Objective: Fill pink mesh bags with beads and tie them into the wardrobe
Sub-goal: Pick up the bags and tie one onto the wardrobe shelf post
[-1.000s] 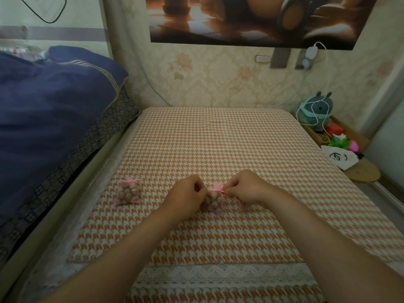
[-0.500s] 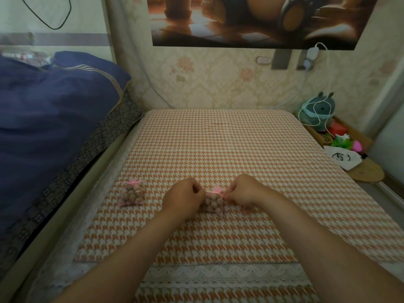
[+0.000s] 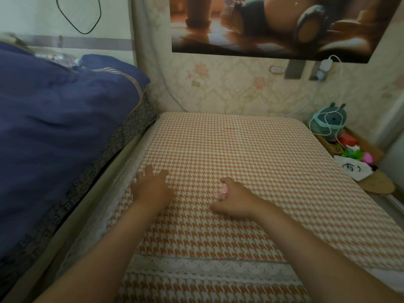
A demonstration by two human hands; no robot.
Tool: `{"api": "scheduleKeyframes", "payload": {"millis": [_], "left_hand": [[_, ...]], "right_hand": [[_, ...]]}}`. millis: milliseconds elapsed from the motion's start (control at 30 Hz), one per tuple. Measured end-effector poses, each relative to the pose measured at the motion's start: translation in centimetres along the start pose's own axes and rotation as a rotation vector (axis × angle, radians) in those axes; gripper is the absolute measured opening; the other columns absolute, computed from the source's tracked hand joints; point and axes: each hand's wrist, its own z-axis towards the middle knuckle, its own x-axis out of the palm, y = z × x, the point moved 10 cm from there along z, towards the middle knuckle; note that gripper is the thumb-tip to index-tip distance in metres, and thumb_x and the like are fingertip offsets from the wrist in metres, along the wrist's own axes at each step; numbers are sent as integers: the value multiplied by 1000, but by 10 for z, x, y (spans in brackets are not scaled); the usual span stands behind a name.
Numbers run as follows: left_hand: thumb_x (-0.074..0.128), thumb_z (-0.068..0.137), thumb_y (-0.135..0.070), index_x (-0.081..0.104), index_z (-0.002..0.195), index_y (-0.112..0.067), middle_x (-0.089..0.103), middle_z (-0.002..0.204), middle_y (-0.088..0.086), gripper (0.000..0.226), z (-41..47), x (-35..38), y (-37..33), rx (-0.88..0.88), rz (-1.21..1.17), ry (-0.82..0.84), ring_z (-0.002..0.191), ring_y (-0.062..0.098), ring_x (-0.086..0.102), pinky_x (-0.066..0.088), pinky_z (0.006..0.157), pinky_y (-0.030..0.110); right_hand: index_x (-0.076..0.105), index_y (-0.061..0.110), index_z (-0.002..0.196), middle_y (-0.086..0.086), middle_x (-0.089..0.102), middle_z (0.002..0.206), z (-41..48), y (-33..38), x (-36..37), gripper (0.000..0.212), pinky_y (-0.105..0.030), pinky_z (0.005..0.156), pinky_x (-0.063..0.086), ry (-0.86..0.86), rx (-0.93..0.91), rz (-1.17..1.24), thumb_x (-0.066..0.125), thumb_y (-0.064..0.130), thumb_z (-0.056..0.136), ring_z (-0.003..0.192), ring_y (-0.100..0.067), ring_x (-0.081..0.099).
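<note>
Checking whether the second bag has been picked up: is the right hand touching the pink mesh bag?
Touching. The head view shows the right hand curled around the pink mesh bag, with only a pink sliver showing between its fingers.

Two bare forearms, no sleeves in view.
Left hand [image 3: 151, 189] and right hand [image 3: 235, 199] both without rings, watch, bracelet or gloves; wrists uncovered; edges of fingers motion-blurred, nails too soft to make out.

Matt woven houndstooth cloth [image 3: 240, 149], lace trim [image 3: 207, 267]
</note>
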Motion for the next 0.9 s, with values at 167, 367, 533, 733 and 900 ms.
{"api": "scheduleKeyframes", "payload": {"millis": [167, 367, 533, 733, 900], "left_hand": [[56, 93, -26, 52, 139, -27, 42, 145, 7, 46, 9, 10, 5, 38, -150, 37, 127, 30, 47, 46, 105, 43], [60, 92, -22, 60, 131, -19, 54, 135, 5, 40, -6, 11, -79, 313, -346, 11, 119, 21, 56, 45, 97, 30], [66, 86, -26, 64, 125, -20, 60, 122, 3, 40, -30, 23, -149, 461, -444, 30, 103, 16, 61, 53, 91, 32], [67, 86, -29, 63, 125, -23, 58, 116, -3, 39, -38, 36, -213, 555, -533, 37, 103, 14, 59, 52, 92, 33], [65, 87, -27, 64, 123, -22, 57, 112, -2, 36, -22, 54, -292, 660, -527, 62, 101, 16, 58, 51, 89, 32]], "right_hand": [[30, 18, 156, -5, 61, 119, 3, 2, 10, 94, -26, 79, 55, -28, -43, 1, 82, 27, 78, 94, -12, 63], [46, 12, 145, 2, 63, 105, -11, -11, -11, 67, -16, 62, 42, -103, -45, -14, 77, 19, 86, 80, -5, 58], [46, 14, 148, -2, 67, 99, -31, -43, -45, 66, -20, 76, 54, -210, -11, 47, 70, 6, 88, 86, -12, 66], [40, 20, 154, -2, 64, 112, -44, -110, -103, 74, -38, 97, 54, -328, 104, -38, 67, 14, 85, 105, -18, 62], [23, 25, 160, -8, 45, 137, -25, -152, -131, 76, -35, 96, 47, -277, 172, -116, 59, 19, 94, 117, -30, 54]]}}
